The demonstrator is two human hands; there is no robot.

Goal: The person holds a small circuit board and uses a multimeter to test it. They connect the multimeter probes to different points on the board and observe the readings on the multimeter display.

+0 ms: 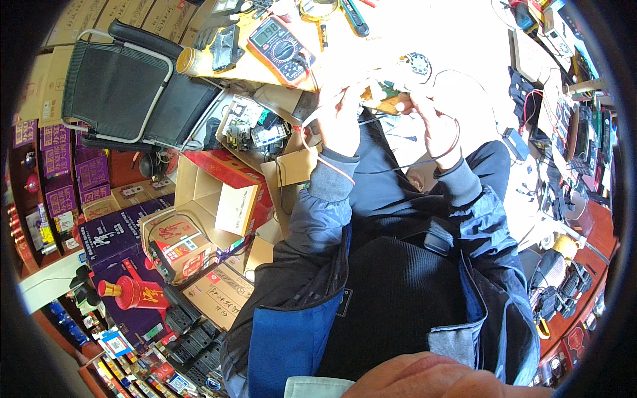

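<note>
My left hand [340, 114] is raised over my lap, fingers closed on something that the glare hides. Opposite it, my right hand [430, 125] pinches near the end of a dark test lead [458, 132], which loops down across my lap toward the left. Between the fingertips is a small greenish and yellow part [379, 91], too washed out to name. Just beyond lies a round part with dark markings [417, 63]. At the far left of the bright worktop sits a red digital multimeter [282, 50], switched on, with a red lead [316, 78] running down from it.
A magnifying glass [320, 8] and a green-and-black cutter [354, 18] lie behind the multimeter. An open carton [199, 192] and a box of electronics [255, 126] stand left of my legs, near a black chair [119, 86]. Cables and tools crowd the right side.
</note>
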